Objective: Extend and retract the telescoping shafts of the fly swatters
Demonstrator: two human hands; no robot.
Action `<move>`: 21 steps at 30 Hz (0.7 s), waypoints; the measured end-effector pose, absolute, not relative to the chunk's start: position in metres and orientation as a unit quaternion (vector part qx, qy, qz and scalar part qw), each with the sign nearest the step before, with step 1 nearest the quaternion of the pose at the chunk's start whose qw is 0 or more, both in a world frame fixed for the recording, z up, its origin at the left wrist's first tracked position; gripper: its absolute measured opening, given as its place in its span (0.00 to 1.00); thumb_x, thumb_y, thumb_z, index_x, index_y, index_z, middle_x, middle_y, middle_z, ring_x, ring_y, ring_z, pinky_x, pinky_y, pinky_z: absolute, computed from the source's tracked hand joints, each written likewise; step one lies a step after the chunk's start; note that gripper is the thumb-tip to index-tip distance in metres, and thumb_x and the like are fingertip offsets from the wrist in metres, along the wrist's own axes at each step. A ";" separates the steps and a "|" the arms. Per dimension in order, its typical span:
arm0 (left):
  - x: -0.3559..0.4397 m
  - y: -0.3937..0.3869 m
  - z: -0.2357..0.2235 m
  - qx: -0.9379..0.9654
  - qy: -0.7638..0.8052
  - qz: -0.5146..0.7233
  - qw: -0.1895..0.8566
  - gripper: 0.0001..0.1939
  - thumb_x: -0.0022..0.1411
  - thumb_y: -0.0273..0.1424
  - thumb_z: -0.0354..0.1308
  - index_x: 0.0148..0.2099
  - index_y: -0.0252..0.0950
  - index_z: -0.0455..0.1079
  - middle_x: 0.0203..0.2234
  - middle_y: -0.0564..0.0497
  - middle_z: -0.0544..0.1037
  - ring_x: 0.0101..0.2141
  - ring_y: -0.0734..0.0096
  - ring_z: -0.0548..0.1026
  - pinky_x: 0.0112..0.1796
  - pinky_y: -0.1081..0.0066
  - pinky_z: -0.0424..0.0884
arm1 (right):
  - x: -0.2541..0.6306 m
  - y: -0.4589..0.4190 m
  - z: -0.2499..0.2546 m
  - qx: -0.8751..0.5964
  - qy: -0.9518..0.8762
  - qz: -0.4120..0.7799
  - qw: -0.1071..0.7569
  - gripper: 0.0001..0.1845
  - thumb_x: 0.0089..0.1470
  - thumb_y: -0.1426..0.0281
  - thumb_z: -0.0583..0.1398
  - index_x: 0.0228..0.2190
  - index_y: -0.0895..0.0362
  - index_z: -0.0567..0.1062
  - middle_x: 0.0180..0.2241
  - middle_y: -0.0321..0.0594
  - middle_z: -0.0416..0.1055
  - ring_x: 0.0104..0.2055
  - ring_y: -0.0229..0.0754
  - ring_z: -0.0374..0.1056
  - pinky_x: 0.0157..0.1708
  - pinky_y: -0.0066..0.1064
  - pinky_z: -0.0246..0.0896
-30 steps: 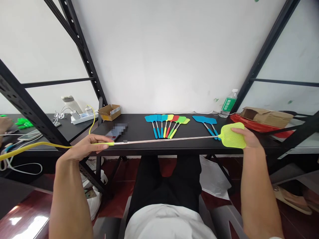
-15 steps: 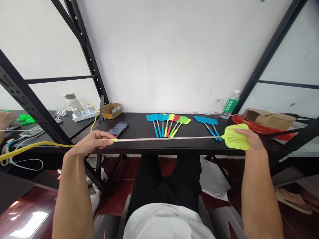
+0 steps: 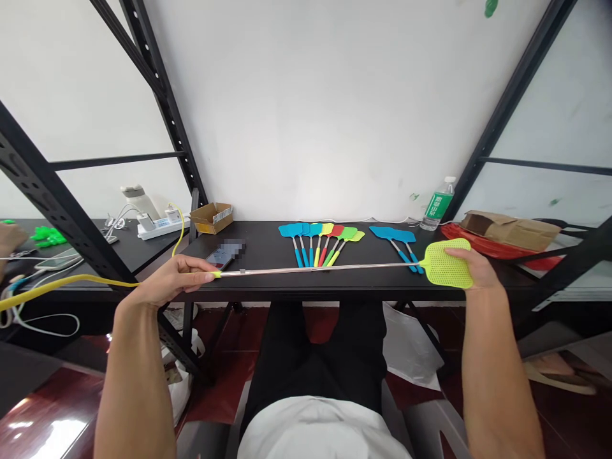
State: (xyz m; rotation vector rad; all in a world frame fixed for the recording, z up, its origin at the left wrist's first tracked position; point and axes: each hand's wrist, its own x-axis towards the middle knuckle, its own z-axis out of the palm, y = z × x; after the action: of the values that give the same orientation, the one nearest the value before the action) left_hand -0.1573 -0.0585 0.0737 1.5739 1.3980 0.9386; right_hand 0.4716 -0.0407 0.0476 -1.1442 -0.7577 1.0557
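Observation:
A yellow-green fly swatter [image 3: 448, 264] with a long, thin metal rod is stretched level across the front of the black desk [image 3: 261, 255]. My left hand [image 3: 179, 277] is closed around its handle end, hiding most of the grip. At the other end, my right hand [image 3: 473, 266] pinches the perforated paddle, thumb on top. Behind the rod lies a fanned row of short fly swatters [image 3: 321, 231] in blue, yellow, red and green. Two blue fly swatters [image 3: 393, 234] lie apart from the row, near the paddle.
A phone [image 3: 224, 255] and an open cardboard box [image 3: 211, 218] are at the left. A water bottle [image 3: 438, 205] and a brown paper bag [image 3: 509, 229] on red plastic stand right. Black shelf posts flank the desk. Another person's hand [image 3: 12, 239] shows at far left.
The rod's left end has dipped slightly, and a small joint now shows near the handle. Both hands keep their hold on the swatter. The whole view has shifted a little.

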 end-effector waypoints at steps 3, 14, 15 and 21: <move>-0.161 -0.058 0.072 0.623 0.556 0.373 0.405 0.19 0.45 0.40 0.72 0.36 0.32 0.81 0.11 0.55 0.60 0.13 0.82 0.52 0.15 0.79 0.43 | 0.472 -0.040 0.048 -0.503 -0.342 0.465 0.644 0.09 0.40 0.71 0.66 0.29 0.57 0.81 0.28 0.47 0.80 0.26 0.54 0.76 0.24 0.39 0.74; -0.146 -0.062 0.080 0.611 0.554 0.391 0.408 0.16 0.40 0.40 0.73 0.31 0.34 0.81 0.10 0.54 0.60 0.13 0.81 0.52 0.12 0.79 0.44 | 0.466 -0.039 0.050 -0.496 -0.337 0.480 0.641 0.10 0.39 0.72 0.67 0.30 0.57 0.82 0.29 0.47 0.81 0.28 0.54 0.77 0.26 0.40 0.75; -0.145 -0.063 0.081 0.609 0.554 0.395 0.408 0.16 0.40 0.39 0.73 0.30 0.34 0.80 0.10 0.54 0.60 0.13 0.81 0.53 0.12 0.79 0.44 | 0.467 -0.039 0.049 -0.496 -0.336 0.480 0.641 0.10 0.39 0.72 0.67 0.30 0.57 0.82 0.29 0.47 0.81 0.28 0.54 0.77 0.26 0.40 0.75; -0.141 -0.059 0.078 0.617 0.533 0.391 0.427 0.14 0.42 0.37 0.73 0.32 0.34 0.81 0.11 0.54 0.60 0.14 0.80 0.54 0.13 0.78 0.46 | 0.459 -0.037 0.050 -0.489 -0.338 0.482 0.643 0.12 0.38 0.72 0.68 0.31 0.57 0.82 0.30 0.47 0.81 0.29 0.55 0.77 0.26 0.41 0.75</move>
State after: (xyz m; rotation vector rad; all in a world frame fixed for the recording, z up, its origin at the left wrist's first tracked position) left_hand -0.1408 -0.0585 0.0783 1.5413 1.3327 0.9780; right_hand 0.4592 -0.0368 0.0499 -1.1146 -0.7701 1.0975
